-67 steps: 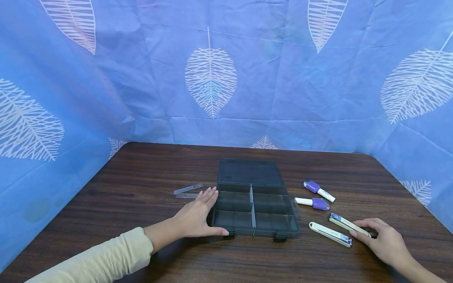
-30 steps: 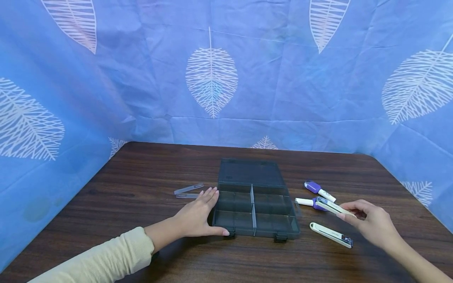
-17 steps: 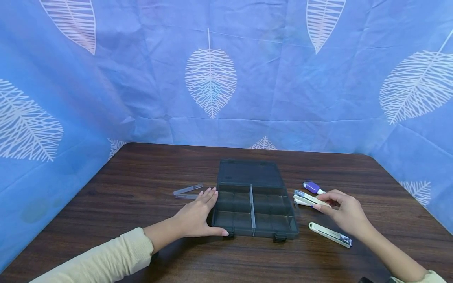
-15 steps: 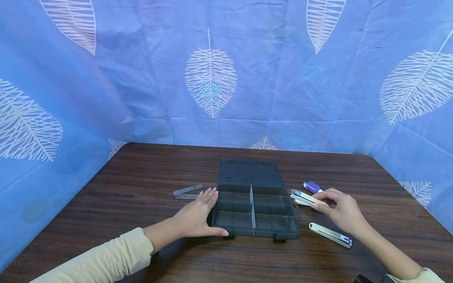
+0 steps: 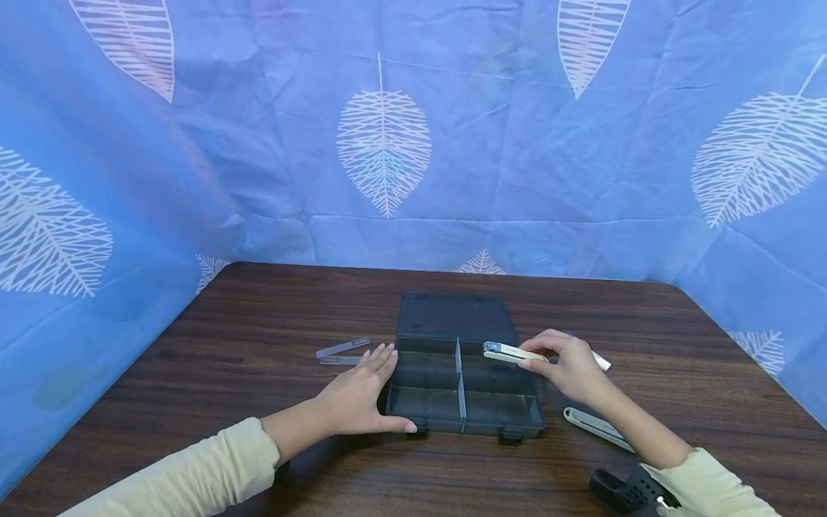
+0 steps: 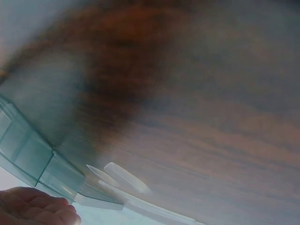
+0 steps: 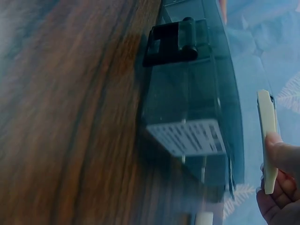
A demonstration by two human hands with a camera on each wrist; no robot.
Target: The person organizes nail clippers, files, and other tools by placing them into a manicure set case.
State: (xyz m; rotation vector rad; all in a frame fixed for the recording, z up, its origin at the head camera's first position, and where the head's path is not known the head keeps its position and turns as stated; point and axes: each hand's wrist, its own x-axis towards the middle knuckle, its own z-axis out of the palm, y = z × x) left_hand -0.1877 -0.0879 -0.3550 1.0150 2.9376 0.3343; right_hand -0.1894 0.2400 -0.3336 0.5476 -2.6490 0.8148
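A dark see-through compartment box (image 5: 439, 408) lies open on the table, a grey divider (image 5: 461, 388) across its middle. My left hand (image 5: 358, 395) rests against its left side, fingers straight, thumb at the front edge. Above the back right compartment, my right hand (image 5: 571, 366) pinches a cream nail clipper (image 5: 507, 352) between thumb and fingers. The right wrist view shows this clipper (image 7: 267, 136) held up beside the box wall. Another nail clipper (image 5: 597, 425) lies right of the box, partly hidden by my right wrist. Of the purple nail polish bottles, mainly a white cap (image 5: 602, 361) shows behind my hand.
Two clear plastic strips (image 5: 342, 347) lie left of the box. The box's lid (image 5: 455, 316) is folded back on the table. A black wrist strap (image 5: 627, 492) sits at my right sleeve. A blue leaf-patterned cloth (image 5: 452, 165) hangs around the table.
My right hand has picked the nail clipper up from the table at the right and carried it left, over the bottles, to above the box. My left hand has stayed in place.
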